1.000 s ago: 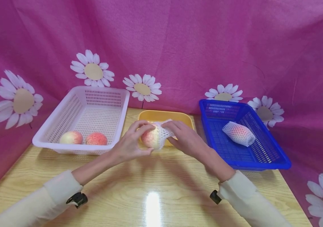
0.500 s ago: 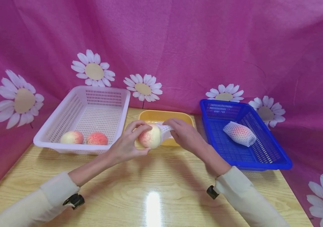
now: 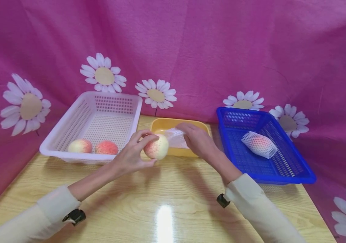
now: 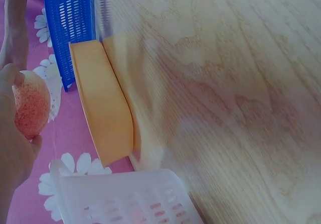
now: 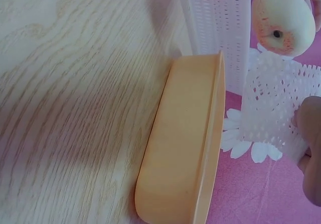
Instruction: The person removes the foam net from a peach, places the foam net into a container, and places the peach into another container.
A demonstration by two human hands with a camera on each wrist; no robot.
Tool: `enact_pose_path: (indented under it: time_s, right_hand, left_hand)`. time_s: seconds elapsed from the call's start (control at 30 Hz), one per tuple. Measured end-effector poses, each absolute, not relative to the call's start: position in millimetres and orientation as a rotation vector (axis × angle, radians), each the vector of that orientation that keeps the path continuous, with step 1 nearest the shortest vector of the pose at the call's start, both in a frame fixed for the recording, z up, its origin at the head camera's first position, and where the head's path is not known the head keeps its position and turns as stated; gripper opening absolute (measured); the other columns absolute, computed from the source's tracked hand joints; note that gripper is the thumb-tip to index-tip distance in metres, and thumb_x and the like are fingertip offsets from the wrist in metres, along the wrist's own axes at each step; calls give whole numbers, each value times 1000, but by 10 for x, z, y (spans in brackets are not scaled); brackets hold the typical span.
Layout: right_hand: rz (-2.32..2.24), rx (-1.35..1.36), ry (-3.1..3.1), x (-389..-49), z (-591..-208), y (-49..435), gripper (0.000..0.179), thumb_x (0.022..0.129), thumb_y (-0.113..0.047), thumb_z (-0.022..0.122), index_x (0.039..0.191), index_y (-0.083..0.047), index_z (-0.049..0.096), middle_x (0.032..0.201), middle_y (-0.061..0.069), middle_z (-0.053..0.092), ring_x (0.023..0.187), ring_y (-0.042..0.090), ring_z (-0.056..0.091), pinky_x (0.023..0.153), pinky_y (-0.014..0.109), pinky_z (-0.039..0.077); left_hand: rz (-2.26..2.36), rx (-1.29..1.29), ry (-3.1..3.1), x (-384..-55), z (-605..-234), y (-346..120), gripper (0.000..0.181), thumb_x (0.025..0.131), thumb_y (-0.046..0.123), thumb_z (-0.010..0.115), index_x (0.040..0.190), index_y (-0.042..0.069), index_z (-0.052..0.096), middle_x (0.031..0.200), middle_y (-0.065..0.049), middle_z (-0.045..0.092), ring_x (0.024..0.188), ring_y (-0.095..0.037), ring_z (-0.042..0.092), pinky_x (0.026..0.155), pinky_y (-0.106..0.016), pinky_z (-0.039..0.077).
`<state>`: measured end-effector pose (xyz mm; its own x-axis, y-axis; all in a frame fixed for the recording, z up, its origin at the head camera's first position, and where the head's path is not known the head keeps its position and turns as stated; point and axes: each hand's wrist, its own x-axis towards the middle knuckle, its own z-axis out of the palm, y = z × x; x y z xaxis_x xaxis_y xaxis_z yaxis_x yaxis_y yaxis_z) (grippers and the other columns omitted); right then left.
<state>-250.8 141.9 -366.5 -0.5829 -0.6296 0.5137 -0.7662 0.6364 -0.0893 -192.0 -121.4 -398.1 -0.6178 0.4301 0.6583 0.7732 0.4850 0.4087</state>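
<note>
A bare peach (image 3: 156, 147), pale yellow with a red blush, is gripped between the thumb and fingers of my left hand (image 3: 134, 152). My right hand (image 3: 198, 140) pinches a white foam net sleeve (image 3: 175, 136) by one end. In the right wrist view the net (image 5: 273, 96) hangs open-ended just beside the peach (image 5: 283, 20), and the fruit is out of it. Both hands are above the near side of a yellow bin (image 3: 185, 152). The left wrist view shows the peach (image 4: 32, 106) in the fingers at its left edge.
At the left a white slotted basket (image 3: 49, 150) holds two bare peaches (image 3: 106, 147). To the right, a blue basket (image 3: 235, 165) contains a peach in a foam net (image 3: 259, 145). A pink daisy-patterned cloth (image 3: 197, 60) hangs behind the wooden table (image 3: 130, 209).
The foam net has come off the peach. My left hand has drawn the peach slightly left, while the right hand keeps the net over the yellow bin.
</note>
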Motion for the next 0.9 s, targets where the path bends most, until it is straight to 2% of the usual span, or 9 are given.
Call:
enact_pose_path:
  time_s: [0.23,0.43,0.6,0.9]
  right_hand:
    - [391,1005,-2424,-2568,-3712,1373,45,85,13,59,127,-2,65,124,13,67,115,27,63,93,41,54]
    - [380,901,-2446,-2617,-3760,1315,43,86,11,59,127,1,64,126,18,65,118,29,62,94,43,53]
    - [402,771,-2471,-2675,-3854,1283,41,88,10,57,128,1,64,128,17,64,120,29,61,95,43,52]
    - [441,654,-2501,-2752,-4052,1256,43,87,9,58,128,-1,66,127,14,65,113,32,63,84,47,56]
  left_hand:
    - [-963,-998,-2246,-1913,-3960,-1279,67,65,11,90,124,7,60,128,-16,50,115,-30,50,89,-43,54]
    - [-957,-964,-2250,-1897,-3939,-1344,66,65,11,89,124,7,60,128,-17,50,116,-31,49,88,-44,55]
    - [-941,-944,-2251,-1905,-3941,-1388,66,64,11,89,124,7,60,127,-16,50,117,-31,49,91,-45,53]
    - [-932,-931,-2239,-1899,-3914,-1450,66,64,10,89,124,6,60,128,-17,49,117,-31,49,89,-44,55]
